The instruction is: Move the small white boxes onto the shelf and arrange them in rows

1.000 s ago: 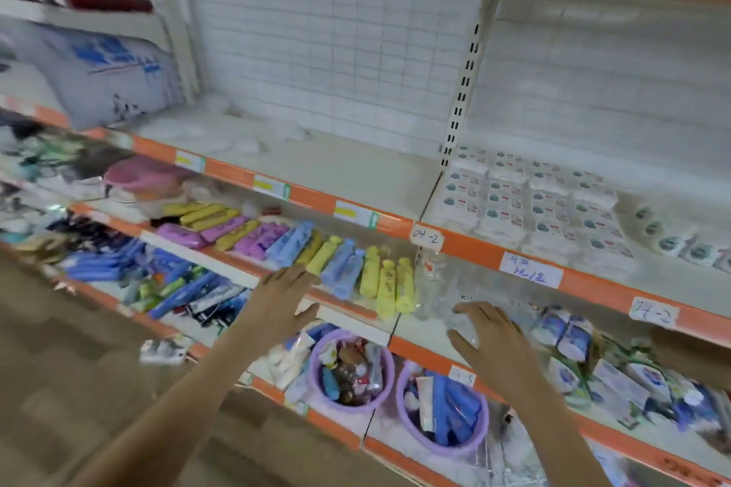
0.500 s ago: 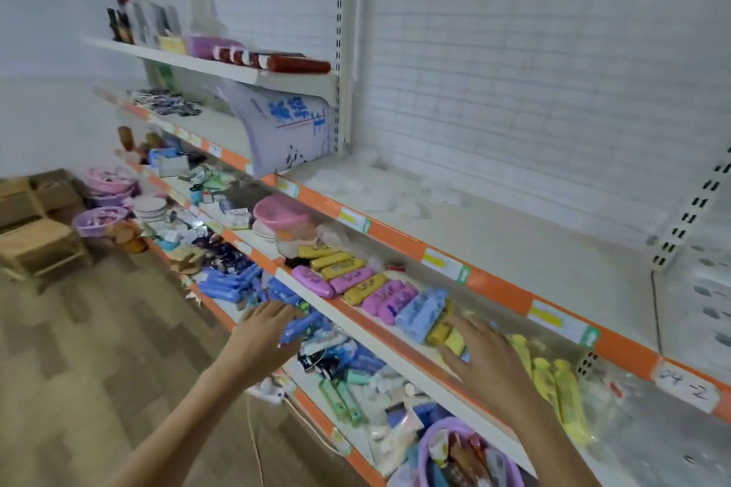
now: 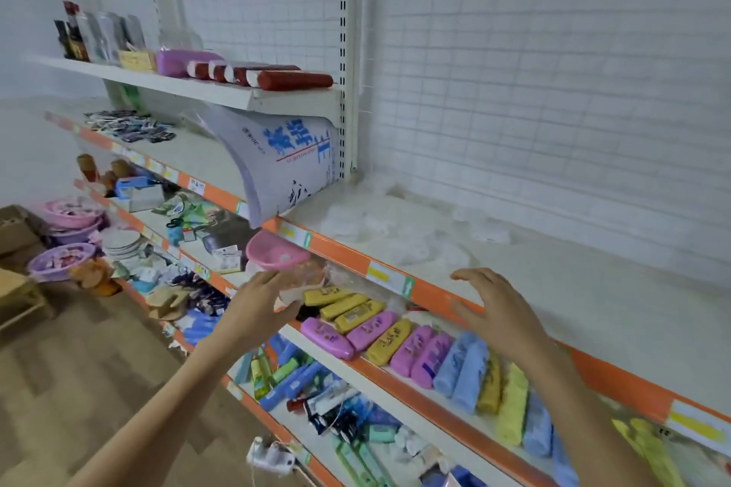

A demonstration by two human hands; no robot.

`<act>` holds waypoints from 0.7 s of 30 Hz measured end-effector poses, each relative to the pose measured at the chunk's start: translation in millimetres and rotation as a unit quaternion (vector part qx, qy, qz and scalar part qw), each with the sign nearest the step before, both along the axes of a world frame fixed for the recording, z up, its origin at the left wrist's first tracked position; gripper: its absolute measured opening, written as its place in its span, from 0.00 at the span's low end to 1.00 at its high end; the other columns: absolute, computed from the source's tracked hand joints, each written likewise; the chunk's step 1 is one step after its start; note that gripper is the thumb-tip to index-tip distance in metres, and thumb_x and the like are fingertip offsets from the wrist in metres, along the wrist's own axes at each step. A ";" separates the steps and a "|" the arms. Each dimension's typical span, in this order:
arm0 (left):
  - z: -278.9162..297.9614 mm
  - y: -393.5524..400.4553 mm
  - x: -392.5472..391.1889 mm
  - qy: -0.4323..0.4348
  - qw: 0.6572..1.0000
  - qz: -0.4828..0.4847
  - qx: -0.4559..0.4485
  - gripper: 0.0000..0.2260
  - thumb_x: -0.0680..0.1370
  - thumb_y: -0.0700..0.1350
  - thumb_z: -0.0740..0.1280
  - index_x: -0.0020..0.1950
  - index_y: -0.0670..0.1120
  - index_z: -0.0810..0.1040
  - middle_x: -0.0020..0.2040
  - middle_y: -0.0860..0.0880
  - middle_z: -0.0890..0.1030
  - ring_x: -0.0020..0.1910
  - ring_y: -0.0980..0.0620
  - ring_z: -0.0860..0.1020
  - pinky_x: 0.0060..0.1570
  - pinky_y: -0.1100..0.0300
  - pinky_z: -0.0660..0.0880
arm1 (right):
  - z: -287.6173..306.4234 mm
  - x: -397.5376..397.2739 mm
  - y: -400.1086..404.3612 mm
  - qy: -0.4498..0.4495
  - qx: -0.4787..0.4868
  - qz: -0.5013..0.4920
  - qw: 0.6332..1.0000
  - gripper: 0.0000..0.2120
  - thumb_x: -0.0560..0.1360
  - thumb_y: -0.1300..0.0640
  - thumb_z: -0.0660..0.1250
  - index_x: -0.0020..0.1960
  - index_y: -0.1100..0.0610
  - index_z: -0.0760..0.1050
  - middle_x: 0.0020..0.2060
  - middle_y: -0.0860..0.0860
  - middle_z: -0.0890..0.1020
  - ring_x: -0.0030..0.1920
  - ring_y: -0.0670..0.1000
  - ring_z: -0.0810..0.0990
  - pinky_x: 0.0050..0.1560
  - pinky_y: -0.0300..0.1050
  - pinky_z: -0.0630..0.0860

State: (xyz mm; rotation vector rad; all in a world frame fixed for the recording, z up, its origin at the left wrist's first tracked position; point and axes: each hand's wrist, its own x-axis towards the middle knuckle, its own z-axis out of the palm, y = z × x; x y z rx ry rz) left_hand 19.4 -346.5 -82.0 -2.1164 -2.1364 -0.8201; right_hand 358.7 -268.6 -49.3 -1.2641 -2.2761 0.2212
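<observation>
No small white boxes show in the head view. My left hand (image 3: 257,308) is held out with fingers straight, in front of the lower shelf beside a clear plastic packet (image 3: 306,275); I cannot tell if it touches it. My right hand (image 3: 498,312) hovers with spread fingers at the orange front edge (image 3: 344,249) of the wide white shelf (image 3: 573,289). Neither hand holds anything. That shelf carries only some crumpled clear wrappers (image 3: 372,223) near its back left.
Below the wide shelf lie rows of yellow, pink and blue packs (image 3: 395,336). A pink bowl (image 3: 273,253) and a big white sack (image 3: 285,158) sit to the left. An upper shelf holds red tubes (image 3: 292,79). Purple baskets (image 3: 63,257) and wood flooring are at the far left.
The view has swung left, away from the shelf bay with the rows of small white boxes. Both hands have stayed held out and holding nothing, now higher at the wide shelf's edge.
</observation>
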 end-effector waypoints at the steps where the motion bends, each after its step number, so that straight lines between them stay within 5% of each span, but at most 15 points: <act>1: 4.3 16.2 -3.9 0.001 1.000 -0.007 0.007 0.15 0.74 0.48 0.67 0.59 0.45 0.77 0.55 0.46 0.78 0.55 0.45 0.76 0.51 0.51 0.74 | 1.7 -1.4 15.8 0.002 0.002 -0.004 1.000 0.16 0.75 0.52 0.66 0.62 0.52 0.73 0.59 0.48 0.75 0.60 0.51 0.73 0.60 0.47 0.70; 4: 19.7 67.2 -10.8 -0.004 0.999 -0.017 0.034 0.19 0.72 0.53 0.63 0.57 0.45 0.78 0.55 0.47 0.78 0.52 0.46 0.76 0.48 0.56 0.71 | 11.0 -12.5 67.1 0.002 0.017 -0.008 1.000 0.16 0.75 0.52 0.66 0.62 0.52 0.72 0.60 0.47 0.75 0.61 0.50 0.72 0.60 0.44 0.68; 11: 48.2 202.2 -31.6 -0.017 0.999 -0.019 0.030 0.16 0.76 0.46 0.66 0.62 0.45 0.74 0.58 0.50 0.74 0.58 0.51 0.73 0.56 0.60 0.69 | 27.1 -65.9 197.0 0.010 -0.006 0.025 1.000 0.17 0.76 0.49 0.63 0.64 0.50 0.70 0.61 0.46 0.73 0.62 0.47 0.70 0.59 0.41 0.67; 21: 40.0 355.4 -59.4 -0.051 0.996 -0.020 -0.072 0.22 0.76 0.51 0.66 0.67 0.47 0.68 0.61 0.48 0.71 0.61 0.50 0.71 0.61 0.56 0.68 | 8.3 -142.2 327.1 -0.001 -0.066 0.039 0.997 0.18 0.77 0.51 0.62 0.65 0.54 0.69 0.60 0.51 0.73 0.61 0.50 0.71 0.58 0.44 0.68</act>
